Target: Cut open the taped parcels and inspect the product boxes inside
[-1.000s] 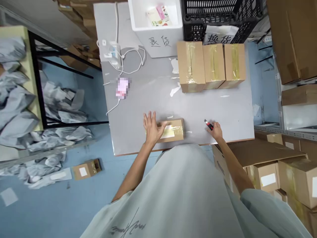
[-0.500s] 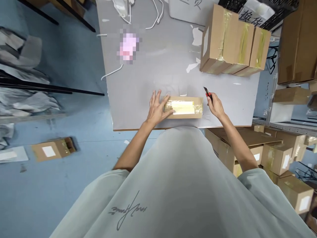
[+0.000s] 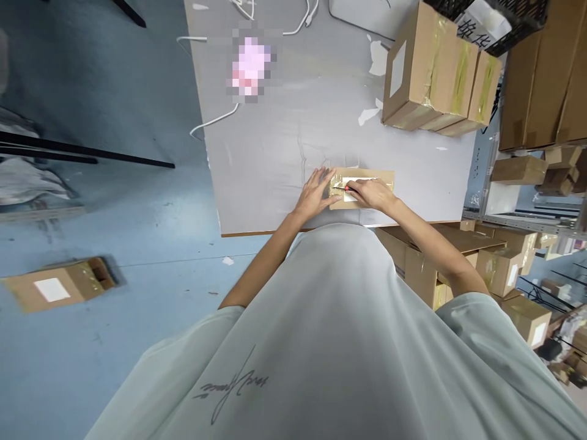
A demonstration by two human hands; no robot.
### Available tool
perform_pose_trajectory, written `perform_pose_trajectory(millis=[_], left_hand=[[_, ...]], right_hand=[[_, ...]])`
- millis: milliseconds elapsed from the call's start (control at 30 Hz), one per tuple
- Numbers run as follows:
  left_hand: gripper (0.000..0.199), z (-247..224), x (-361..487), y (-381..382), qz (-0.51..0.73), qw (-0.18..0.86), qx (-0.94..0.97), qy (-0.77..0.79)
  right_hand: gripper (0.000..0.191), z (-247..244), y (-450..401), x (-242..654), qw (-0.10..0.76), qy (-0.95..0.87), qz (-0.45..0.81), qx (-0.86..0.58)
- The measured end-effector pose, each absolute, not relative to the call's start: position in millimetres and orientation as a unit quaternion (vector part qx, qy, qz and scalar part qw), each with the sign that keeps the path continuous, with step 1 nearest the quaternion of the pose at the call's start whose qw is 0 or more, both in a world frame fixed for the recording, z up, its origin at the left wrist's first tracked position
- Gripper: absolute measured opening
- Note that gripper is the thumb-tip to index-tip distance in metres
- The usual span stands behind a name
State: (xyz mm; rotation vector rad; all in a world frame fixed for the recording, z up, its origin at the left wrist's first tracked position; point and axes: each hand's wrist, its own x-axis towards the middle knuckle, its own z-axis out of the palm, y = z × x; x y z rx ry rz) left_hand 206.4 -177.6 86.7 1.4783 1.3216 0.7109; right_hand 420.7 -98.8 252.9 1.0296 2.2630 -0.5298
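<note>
Grasping a knife (image 3: 347,188) in the right hand (image 3: 373,194), pointed left along the long axis of the box (image 3: 367,173) on the table (image 3: 275,153); resting the left hand (image 3: 312,196), loosely spread, at the box's left end.

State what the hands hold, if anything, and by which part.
The right hand holds the cutter by its handle; the left hand seems only to touch the small box at its left end.

On the white sign (image 3: 487,19) at the black crate (image 3: 527,33) I can read 换, then a second character, not so clear. The dark script (image 3: 233,386) on my shirt (image 3: 339,318) I cannot make out.
</note>
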Motion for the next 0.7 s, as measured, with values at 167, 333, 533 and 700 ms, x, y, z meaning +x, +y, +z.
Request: perform_pose_trajectory(millis=[167, 333, 533, 700], left_hand=[[0.110, 85, 210, -179, 0.311, 0.516, 0.590, 0.538], [0.109, 81, 211, -178, 0.313, 0.516, 0.590, 0.536], [0.108, 80, 211, -179, 0.316, 0.509, 0.595, 0.535], [0.106, 82, 210, -179, 0.313, 0.505, 0.595, 0.542]], right_hand=[[0.051, 260, -103, 414, 0.317, 0.845, -0.182, 0.391], [0.049, 271, -104, 404, 0.340, 0.837, -0.171, 0.393], [0.046, 275, -99, 392, 0.359, 0.845, -0.154, 0.365], [0.043, 273, -98, 375, 0.348, 0.857, -0.160, 0.345]])
